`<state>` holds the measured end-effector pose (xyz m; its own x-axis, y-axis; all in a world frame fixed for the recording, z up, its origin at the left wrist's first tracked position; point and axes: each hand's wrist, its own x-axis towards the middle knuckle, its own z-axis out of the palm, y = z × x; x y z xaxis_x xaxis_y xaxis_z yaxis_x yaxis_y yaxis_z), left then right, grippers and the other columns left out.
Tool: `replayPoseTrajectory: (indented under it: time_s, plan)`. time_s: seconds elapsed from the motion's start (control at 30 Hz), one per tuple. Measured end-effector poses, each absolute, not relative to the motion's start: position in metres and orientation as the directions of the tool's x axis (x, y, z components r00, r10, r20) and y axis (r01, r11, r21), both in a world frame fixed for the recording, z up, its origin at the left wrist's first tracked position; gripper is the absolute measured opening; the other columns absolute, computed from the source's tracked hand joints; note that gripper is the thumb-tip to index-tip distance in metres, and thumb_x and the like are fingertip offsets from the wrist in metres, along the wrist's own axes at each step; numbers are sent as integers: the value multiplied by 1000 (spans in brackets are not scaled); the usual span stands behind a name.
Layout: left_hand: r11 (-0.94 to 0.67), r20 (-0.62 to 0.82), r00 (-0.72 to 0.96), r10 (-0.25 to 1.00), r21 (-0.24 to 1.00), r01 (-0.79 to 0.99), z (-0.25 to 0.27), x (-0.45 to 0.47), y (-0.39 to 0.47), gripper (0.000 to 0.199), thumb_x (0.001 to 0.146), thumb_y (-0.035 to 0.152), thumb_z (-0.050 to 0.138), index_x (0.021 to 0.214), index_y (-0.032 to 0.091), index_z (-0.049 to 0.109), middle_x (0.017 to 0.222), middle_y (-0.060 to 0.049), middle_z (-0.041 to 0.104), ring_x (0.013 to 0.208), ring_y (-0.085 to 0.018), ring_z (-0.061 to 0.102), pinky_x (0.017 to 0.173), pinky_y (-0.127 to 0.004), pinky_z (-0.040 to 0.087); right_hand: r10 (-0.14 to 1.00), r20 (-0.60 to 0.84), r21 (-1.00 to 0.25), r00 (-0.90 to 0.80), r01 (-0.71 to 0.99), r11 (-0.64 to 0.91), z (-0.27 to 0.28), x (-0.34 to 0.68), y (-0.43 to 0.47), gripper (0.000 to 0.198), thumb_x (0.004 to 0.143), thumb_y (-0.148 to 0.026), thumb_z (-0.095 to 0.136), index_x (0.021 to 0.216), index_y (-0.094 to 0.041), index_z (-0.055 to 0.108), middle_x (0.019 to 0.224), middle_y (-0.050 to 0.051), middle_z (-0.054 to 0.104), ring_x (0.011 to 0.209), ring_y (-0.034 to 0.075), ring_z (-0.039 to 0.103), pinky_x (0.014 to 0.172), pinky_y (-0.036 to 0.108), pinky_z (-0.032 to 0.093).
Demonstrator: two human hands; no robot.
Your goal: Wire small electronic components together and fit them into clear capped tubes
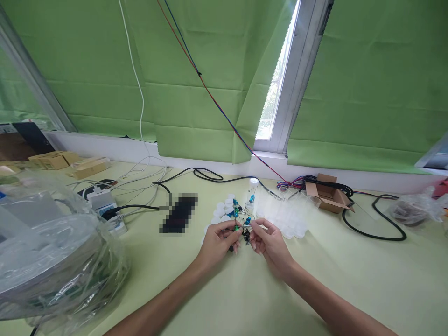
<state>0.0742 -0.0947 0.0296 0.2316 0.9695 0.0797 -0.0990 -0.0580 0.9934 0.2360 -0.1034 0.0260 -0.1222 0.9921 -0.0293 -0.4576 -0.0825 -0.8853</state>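
My left hand pinches a small green part between thumb and fingers. From it a thin metal rod runs across to my right hand, whose thumb and forefinger are closed on its other end. Just beyond my fingers lies a loose group of small blue-and-black parts with thin leads, too small to make out exactly. White round caps are spread to the left of them. On the right, several clear plastic tubes lie side by side. My fingertips partly hide the small parts beneath them.
A plastic-wrapped reel takes up the left front. Behind it are a power strip with cables and some cardboard boxes. A blurred dark rectangle lies left of the caps. An open carton and black cable are right.
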Motion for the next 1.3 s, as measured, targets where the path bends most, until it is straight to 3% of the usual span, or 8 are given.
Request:
replayPoseTrajectory:
  time_s: [0.13,0.27,0.8,1.03,1.3]
  plan:
    - [-10,40,218,975,991,-137,34,73,-96,36,72,41,77,91,11,72,56,-1,61,49,-11,51,49,-24,43,994,41,-894,-106,-449,-11,29,237,-104,36,71,-44,81,92,-18,69,69,1,64,51,10,52,46,23,37]
    - [35,3,230,973,986,-163,36,72,-96,34,74,41,76,92,12,72,56,-1,61,47,-10,49,50,-23,39,989,79,-878,-123,-478,11,30,237,-103,31,71,-41,81,89,-18,72,76,2,65,56,10,53,50,25,39]
    - [17,19,235,972,989,-150,37,75,-99,39,69,43,79,91,11,72,54,0,60,47,-12,53,47,-24,42,990,58,-870,-131,-493,-14,24,237,-100,33,72,-46,80,73,-16,65,62,-1,60,49,9,48,49,24,34]
    - [-37,65,291,955,994,-101,29,73,-96,38,74,42,75,96,11,71,55,-1,61,47,-12,53,51,-27,46,992,20,-875,-127,-483,-45,25,238,-100,41,73,-54,76,69,-16,61,54,-3,55,42,6,42,43,23,25]
    - [-76,100,318,943,993,-89,26,73,-95,31,78,38,72,95,12,70,56,-1,60,48,-12,52,51,-26,47,984,-34,-816,-173,-564,-127,25,238,-100,40,70,-49,81,71,-16,59,52,-4,54,40,4,40,41,21,22]
